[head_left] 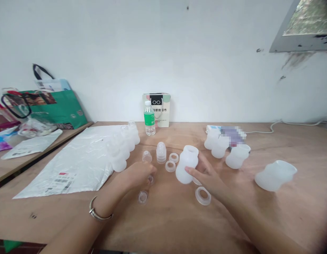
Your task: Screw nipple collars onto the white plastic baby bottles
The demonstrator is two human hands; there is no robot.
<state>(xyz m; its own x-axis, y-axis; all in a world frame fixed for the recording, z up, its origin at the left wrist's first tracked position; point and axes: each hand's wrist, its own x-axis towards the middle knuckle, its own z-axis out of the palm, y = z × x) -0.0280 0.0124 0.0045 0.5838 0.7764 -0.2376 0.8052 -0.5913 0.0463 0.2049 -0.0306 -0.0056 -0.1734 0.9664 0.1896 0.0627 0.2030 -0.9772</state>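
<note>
My right hand (204, 173) is wrapped around a frosted white baby bottle body (186, 164), its wide mouth upward and uncapped. My left hand (143, 173) is low over the table, fingers pinched at a clear nipple (151, 180) that they partly cover. Nearer to me lies another clear nipple (143, 197). Beyond the left hand are a clear dome cap (146, 156) and a taller cap standing on a ring (161, 153). Clear collar rings (170, 166) lie between my hands, and a larger ring (203, 195) is just below the right hand.
Several capped bottles (119, 160) stand in a row at left beside a white mailing bag (73, 162). Uncapped bottle bodies (276, 175) are at right. A water bottle (150, 120) and paper bag (164, 109) stand by the wall; a green bag (57, 109) is far left.
</note>
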